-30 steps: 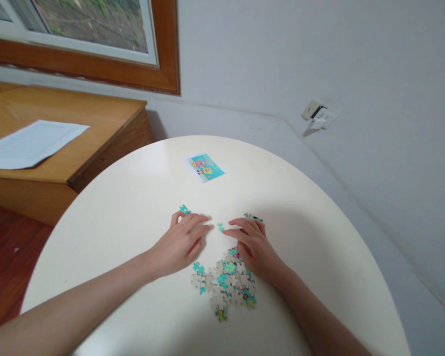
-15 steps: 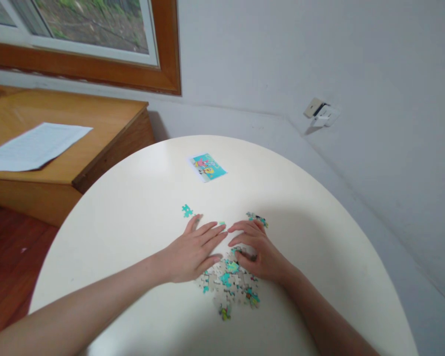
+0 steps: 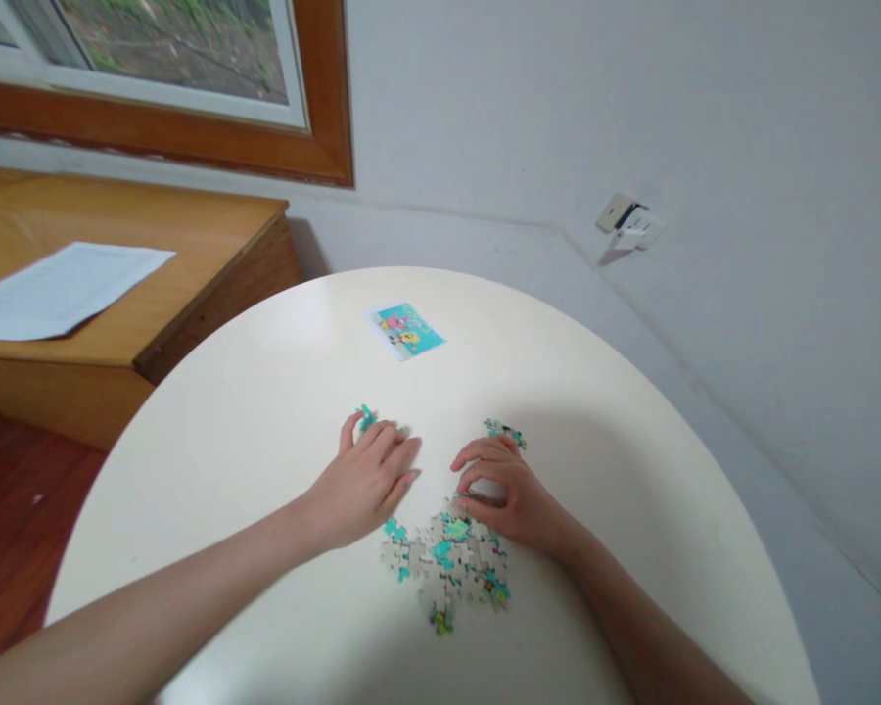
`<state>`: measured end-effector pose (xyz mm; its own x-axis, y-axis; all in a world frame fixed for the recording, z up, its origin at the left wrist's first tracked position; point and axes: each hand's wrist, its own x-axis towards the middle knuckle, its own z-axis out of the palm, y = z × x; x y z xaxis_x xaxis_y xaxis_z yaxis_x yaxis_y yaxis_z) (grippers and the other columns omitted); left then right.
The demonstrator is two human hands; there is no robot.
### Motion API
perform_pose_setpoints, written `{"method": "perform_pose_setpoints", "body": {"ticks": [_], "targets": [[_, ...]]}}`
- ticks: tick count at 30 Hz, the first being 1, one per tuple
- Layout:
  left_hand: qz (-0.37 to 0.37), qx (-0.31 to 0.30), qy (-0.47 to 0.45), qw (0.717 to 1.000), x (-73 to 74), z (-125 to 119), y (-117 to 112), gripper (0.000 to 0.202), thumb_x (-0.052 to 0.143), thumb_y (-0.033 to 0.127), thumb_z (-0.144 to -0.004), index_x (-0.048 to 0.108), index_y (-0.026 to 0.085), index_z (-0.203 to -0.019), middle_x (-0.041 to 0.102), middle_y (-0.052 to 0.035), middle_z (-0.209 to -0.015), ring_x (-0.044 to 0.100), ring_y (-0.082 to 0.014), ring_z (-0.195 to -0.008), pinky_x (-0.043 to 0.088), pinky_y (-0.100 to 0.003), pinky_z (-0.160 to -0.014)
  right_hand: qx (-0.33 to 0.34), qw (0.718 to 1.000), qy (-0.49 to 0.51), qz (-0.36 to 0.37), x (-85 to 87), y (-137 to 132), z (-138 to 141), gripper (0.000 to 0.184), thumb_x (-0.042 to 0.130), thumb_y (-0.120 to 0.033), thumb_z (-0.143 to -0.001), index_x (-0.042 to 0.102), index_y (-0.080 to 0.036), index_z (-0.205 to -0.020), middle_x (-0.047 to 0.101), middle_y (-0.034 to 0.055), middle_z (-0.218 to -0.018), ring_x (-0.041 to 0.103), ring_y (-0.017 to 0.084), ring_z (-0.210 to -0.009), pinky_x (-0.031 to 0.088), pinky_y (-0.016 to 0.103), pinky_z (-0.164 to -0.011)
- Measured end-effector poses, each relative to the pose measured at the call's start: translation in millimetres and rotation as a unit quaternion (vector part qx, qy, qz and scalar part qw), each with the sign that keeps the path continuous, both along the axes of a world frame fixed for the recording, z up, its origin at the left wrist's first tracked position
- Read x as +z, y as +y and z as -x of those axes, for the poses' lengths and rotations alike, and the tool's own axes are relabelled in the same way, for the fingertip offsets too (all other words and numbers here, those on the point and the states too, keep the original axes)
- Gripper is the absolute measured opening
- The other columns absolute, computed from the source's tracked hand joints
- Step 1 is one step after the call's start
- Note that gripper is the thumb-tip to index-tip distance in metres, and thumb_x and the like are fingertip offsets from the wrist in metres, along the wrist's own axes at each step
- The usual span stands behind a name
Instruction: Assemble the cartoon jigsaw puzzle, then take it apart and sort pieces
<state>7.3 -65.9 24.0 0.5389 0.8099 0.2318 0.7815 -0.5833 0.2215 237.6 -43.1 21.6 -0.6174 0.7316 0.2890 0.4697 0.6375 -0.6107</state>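
Note:
My left hand [image 3: 371, 480] lies palm down on the white round table with its fingers stretched out, open. Its fingertips reach the small teal puzzle pieces [image 3: 365, 416] and partly cover them. My right hand [image 3: 503, 494] is curled, thumb and forefinger tips nearly meeting at the far edge of a pile of jigsaw pieces [image 3: 447, 558]. Whether a piece sits between those tips is too small to make out. Many pieces in the pile show pale grey backs, others teal, green or yellow faces. Just beyond my right knuckles is a small group of printed pieces [image 3: 505, 431].
A small cartoon picture card [image 3: 409, 331] lies toward the far side of the white table [image 3: 279, 392]. To the left, a wooden desk [image 3: 212, 220] bears a printed sheet of paper [image 3: 73, 284]. The wall with a socket [image 3: 631, 223] stands behind the table.
My left hand has moved left and slightly away from the pile, onto the teal pieces. My right hand stays near the pile, its thumb and forefinger closer together. The view has shifted slightly.

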Motion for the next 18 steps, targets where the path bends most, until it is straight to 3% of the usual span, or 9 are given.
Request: {"method": "perform_pose_setpoints", "body": {"ticks": [5, 10, 16, 18], "targets": [[0.005, 0.008, -0.020, 1.000, 0.7, 0.7, 0.0, 0.026, 0.035, 0.026, -0.095, 0.053, 0.018, -0.111, 0.057, -0.0102, -0.103, 0.050, -0.0259, -0.104, 0.020, -0.057, -0.101, -0.003, 1.000, -0.001, 0.028, -1.1, 1.0, -1.1, 0.013, 0.064, -0.023, -0.079, 0.061, -0.023, -0.066, 0.068, -0.0018, -0.069, 0.060, 0.018, -0.084, 0.033, 0.042, -0.092], [0.010, 0.011, -0.020, 1.000, 0.7, 0.6, -0.3, 0.024, 0.037, 0.025, -0.094, 0.054, 0.018, -0.108, 0.056, -0.0103, -0.105, 0.050, -0.0266, -0.106, 0.021, -0.057, -0.101, -0.028, 0.998, 0.022, 0.045, -4.8, 4.2, -2.5, 0.018, 0.064, -0.031, -0.080, 0.063, -0.023, -0.064, 0.066, 0.0000, -0.067, 0.060, 0.019, -0.079, 0.037, 0.042, -0.088], [-0.001, 0.028, -0.012, 1.000, 1.2, 0.9, 0.1, 0.023, 0.037, 0.022, -0.092, 0.055, 0.017, -0.106, 0.058, -0.0110, -0.105, 0.050, -0.0270, -0.106, 0.020, -0.059, -0.101, -0.153, 0.985, 0.067, 0.032, -11.4, 9.3, -3.2, 0.017, 0.059, -0.032, -0.081, 0.064, -0.023, -0.069, 0.066, 0.0018, -0.068, 0.059, 0.018, -0.070, 0.044, 0.036, -0.075], [0.002, 0.039, -0.010, 0.999, 1.4, 1.3, 0.4, 0.023, 0.037, 0.021, -0.092, 0.056, 0.017, -0.104, 0.058, -0.0110, -0.104, 0.050, -0.0270, -0.106, 0.020, -0.059, -0.101, -0.165, 0.985, 0.049, 0.017, -13.9, 9.9, -3.6, 0.015, 0.058, -0.031, -0.082, 0.065, -0.023, -0.071, 0.066, 0.0019, -0.069, 0.059, 0.019, -0.072, 0.043, 0.036, -0.075]]}}
